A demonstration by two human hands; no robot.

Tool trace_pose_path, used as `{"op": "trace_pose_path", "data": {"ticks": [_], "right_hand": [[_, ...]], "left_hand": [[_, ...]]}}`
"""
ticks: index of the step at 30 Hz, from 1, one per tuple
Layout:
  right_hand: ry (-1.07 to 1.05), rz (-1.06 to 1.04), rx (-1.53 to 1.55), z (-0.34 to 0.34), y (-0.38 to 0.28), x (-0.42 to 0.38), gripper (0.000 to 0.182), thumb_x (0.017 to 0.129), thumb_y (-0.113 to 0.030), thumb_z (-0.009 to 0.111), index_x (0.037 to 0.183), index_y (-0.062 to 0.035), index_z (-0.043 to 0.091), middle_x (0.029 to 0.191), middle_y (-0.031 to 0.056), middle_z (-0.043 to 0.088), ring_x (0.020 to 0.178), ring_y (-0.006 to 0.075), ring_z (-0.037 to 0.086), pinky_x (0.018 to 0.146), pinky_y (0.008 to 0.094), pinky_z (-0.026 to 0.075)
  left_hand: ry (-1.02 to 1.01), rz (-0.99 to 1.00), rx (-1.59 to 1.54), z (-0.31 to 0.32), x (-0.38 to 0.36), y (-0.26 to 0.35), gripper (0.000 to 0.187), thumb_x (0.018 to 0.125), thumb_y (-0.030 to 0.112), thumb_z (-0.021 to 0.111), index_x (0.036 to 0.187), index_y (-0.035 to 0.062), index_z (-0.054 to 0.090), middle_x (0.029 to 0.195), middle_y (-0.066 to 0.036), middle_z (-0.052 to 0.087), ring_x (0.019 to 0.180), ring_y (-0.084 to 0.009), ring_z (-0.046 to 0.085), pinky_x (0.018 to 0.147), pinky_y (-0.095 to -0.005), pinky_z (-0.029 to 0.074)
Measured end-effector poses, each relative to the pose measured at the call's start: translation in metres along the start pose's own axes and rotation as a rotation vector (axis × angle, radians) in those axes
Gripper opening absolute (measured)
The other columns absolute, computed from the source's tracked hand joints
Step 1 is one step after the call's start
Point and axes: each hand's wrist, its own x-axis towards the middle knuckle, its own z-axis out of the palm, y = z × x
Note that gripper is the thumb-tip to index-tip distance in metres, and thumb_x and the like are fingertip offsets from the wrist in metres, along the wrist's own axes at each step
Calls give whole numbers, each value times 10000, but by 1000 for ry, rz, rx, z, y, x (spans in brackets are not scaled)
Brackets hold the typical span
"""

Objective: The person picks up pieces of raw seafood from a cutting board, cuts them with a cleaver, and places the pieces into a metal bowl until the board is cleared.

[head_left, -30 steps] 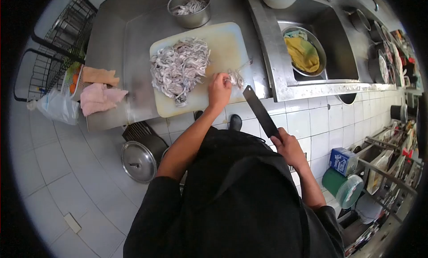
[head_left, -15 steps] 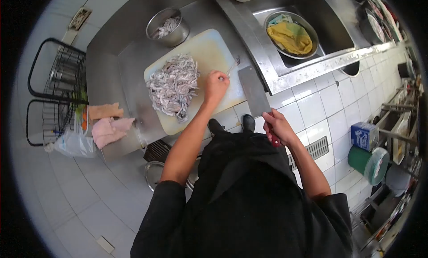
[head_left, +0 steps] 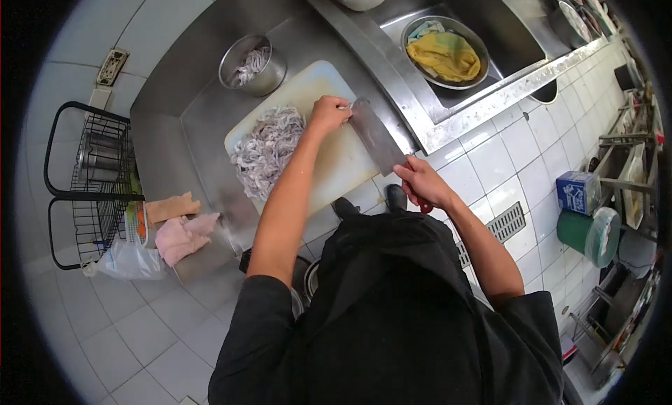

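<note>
A cutting board (head_left: 336, 160) lies on the steel counter with a pile of pale, stringy pieces (head_left: 267, 152) on its left half. Over the board's upper part, my left hand (head_left: 330, 114) is closed in a pinch on a small whitish piece. The broad blade of a cleaver (head_left: 378, 139) reaches across the board's right edge, its tip end close to my left fingers. My right hand (head_left: 423, 181) is wrapped round the cleaver's red handle. Beyond the board stands a steel pot (head_left: 253, 65) with more pale pieces inside.
At the upper right, a sink (head_left: 504, 41) holds a steel bowl (head_left: 449, 82) with a yellow cloth. A wire basket (head_left: 101, 160), a pink cloth (head_left: 185, 237) and a plastic bag (head_left: 131, 260) are on the left. A green bucket (head_left: 579, 230) stands at the right.
The cleaver has moved up and left, its blade now over the board's edge beside my left hand. The stringy piece that trailed from my left hand past the board's edge no longer shows. The view has shifted.
</note>
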Motion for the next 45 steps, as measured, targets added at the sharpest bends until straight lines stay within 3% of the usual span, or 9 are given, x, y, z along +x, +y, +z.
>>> {"op": "trace_pose_path", "data": {"ticks": [3,11,18,20,25,27,29,37,45], "right_hand": [[-3,-20,-117,2,-28,-19,254,1044,-274,536,955,-42,480,593,20,503,422,112,481,387,284,379],[141,60,-193,21,-65,-38,254,1037,-288,537,908,-77,482,581,-1,468,419,96,451,308,286,291],[254,74,-178,23,-16,-26,175,1037,-240,522,974,-77,513,561,2,465,388,95,450,279,284,276],[266,61,-168,25,-11,-25,245,1036,-259,542,907,-56,495,579,19,478,405,112,462,323,304,305],[287,58,-181,26,-13,-23,282,1035,-266,556,873,-49,477,588,28,482,415,122,468,358,317,328],[282,102,-177,27,-18,-25,281,1033,-266,560,876,-49,475,588,28,481,417,122,469,366,316,332],[280,71,-177,25,-8,-20,233,1038,-256,536,910,-71,475,569,14,469,392,112,454,315,299,288],[280,61,-163,26,-8,-19,271,1032,-265,561,897,-40,493,583,26,489,429,129,481,391,315,360],[271,30,-174,21,2,-22,264,1029,-248,565,904,-24,499,568,40,501,421,136,493,416,320,389]], "left_hand": [[-134,7,-250,-26,11,-20,237,814,81,726,1026,-25,732,898,-35,695,759,-100,626,657,-260,507],[19,134,-672,-121,2,-12,149,836,51,684,976,4,702,868,-14,682,751,-86,599,621,-244,454],[377,285,-563,-232,33,-4,270,882,95,668,1138,9,667,1001,-46,693,854,-136,627,742,-313,500],[409,147,-304,-239,29,14,316,871,143,693,1151,-4,681,1040,-55,709,905,-155,646,787,-333,516],[581,324,545,-200,43,3,289,757,171,756,1026,66,758,1016,-147,735,926,-252,702,820,-359,536],[255,370,549,-155,30,1,180,715,149,730,875,72,755,963,-199,718,900,-359,694,818,-470,555],[37,300,549,-102,21,-16,129,732,83,689,853,42,707,927,-179,686,887,-336,673,799,-409,538],[358,533,579,-28,14,-62,20,713,23,625,727,33,615,915,-180,644,839,-381,638,729,-461,512],[483,426,263,-115,18,-17,39,712,47,657,675,53,647,749,-160,671,715,-346,662,662,-438,519]]}}
